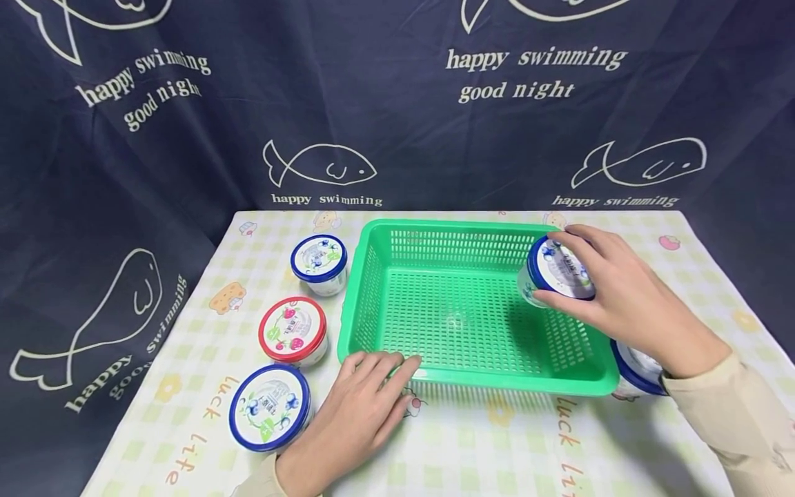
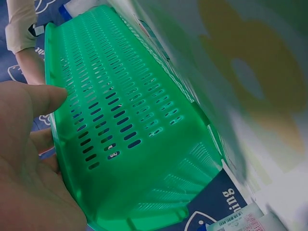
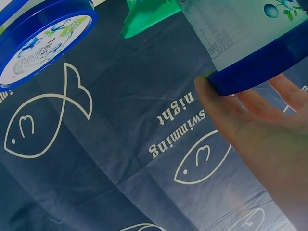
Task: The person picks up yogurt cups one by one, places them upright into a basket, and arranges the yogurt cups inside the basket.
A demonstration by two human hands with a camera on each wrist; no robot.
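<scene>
My right hand [image 1: 627,297] grips a round white tub [image 1: 562,270] by its blue lid, which is printed with blueberries. It holds this tub over the right end of a green perforated plastic basket [image 1: 484,381], slightly tilted. In the right wrist view, the thumb and fingers spread across the lid of the held tub [image 3: 240,38]. At the basket's front left, my left hand [image 1: 357,411] holds the near rim. The left wrist view has its thumb against the outer wall of the basket [image 2: 115,101] and the other fingers behind the rim.
Left of the basket stand a blue-lidded tub [image 1: 319,259], a red-lidded tub [image 1: 292,330] with berry pictures and another blue-lidded tub [image 1: 270,407]. One more blue-lidded tub [image 1: 640,369] sits at the right, partly behind my right forearm. A dark blue curtain [image 1: 397,103] hangs behind the checked tablecloth [image 1: 472,455].
</scene>
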